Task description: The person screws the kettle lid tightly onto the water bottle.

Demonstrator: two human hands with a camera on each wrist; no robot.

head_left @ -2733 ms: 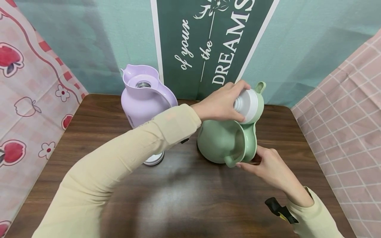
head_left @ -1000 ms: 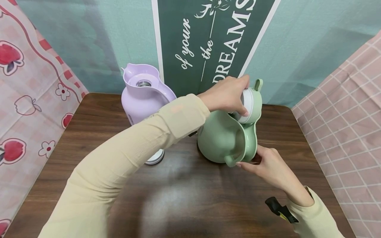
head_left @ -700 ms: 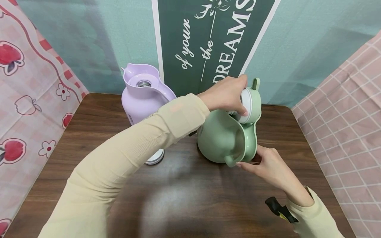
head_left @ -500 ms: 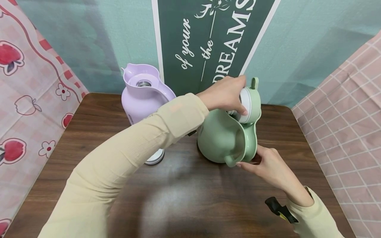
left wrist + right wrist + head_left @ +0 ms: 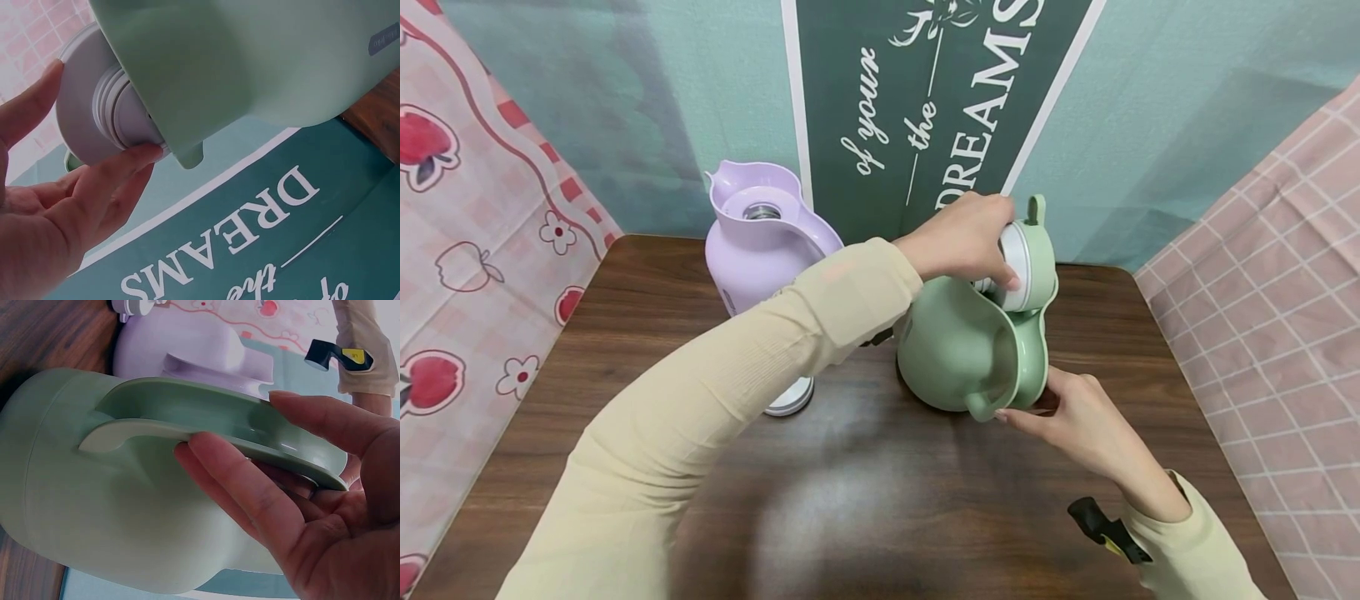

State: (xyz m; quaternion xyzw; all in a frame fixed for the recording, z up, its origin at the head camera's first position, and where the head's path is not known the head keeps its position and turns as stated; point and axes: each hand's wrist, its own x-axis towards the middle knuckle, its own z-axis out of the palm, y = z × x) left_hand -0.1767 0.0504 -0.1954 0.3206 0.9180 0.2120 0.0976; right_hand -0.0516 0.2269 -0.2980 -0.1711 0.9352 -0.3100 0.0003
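My left hand (image 5: 966, 242) holds the white-and-green lid (image 5: 1032, 265) of the green vacuum jug (image 5: 951, 346) by its edge. The lid is tilted at the jug's mouth. In the left wrist view, the threaded white stopper (image 5: 128, 109) under the lid sits beside the jug's rim, partly hidden by it. The right hand (image 5: 1078, 417) grips the jug's handle (image 5: 144, 430), thumb on one side and fingers on the other in the right wrist view. A lilac vacuum jug (image 5: 752, 250) stands to the left, its mouth uncovered, partly behind my left sleeve.
A white round piece (image 5: 792, 397), mostly hidden by the left sleeve, lies in front of the lilac jug. Everything stands on a dark wooden table (image 5: 865, 508). A teal cloth (image 5: 1150, 108) hangs behind, with pink patterned cloths (image 5: 1277, 350) at both sides.
The lid, first held with its white underside showing, has tipped down to the green jug's mouth. Since then its loop has shifted slightly left. The right hand has stayed in place.
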